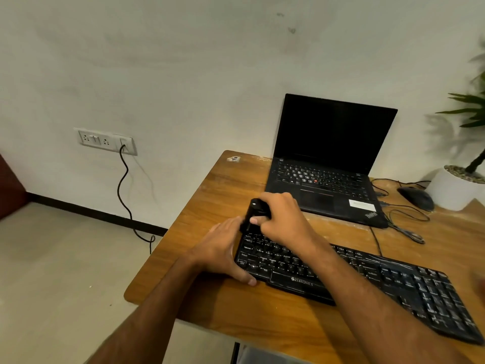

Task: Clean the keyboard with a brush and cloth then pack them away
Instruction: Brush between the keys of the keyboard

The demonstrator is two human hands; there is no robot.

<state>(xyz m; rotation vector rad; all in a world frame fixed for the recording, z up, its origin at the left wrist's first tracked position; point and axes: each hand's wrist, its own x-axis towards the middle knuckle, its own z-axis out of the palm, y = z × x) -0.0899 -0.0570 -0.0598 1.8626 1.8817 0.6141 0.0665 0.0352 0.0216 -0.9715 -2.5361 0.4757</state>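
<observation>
Brushing at the far left corner of the black Zebronics keyboard [341,279], on the wooden table [210,195] in front of the open laptop [328,164]. Right hand [282,219] closed around a black brush [253,214], its working end hidden against the top key rows. Left hand [223,250] flat and open, bracing the keyboard's left edge, thumb at the near corner. Judged early: brushing apparently confined to one corner, wiping and packing away left, no cloth visible.
</observation>
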